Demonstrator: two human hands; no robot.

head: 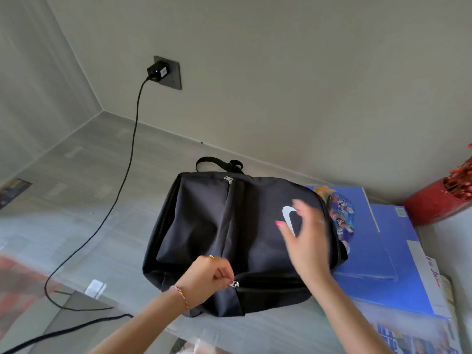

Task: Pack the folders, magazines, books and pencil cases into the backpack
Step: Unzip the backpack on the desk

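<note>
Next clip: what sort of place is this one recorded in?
Probably a room in a home. A glass table stands in a corner of plain walls, a charger sits in a wall socket, a red vase stands by the wall, and a backpack lies among folders.

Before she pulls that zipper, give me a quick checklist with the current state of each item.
1. Left hand pinching the zipper pull: ok.
2. Right hand steadying the backpack: not ok, it hovers blurred above the white logo.
3. Backpack lying flat on the table: ok.
4. Main compartment open: not ok, zipper looks closed.
5. Blue folders within reach beside the bag: ok.
6. Pencil cases located: cannot tell.
</note>
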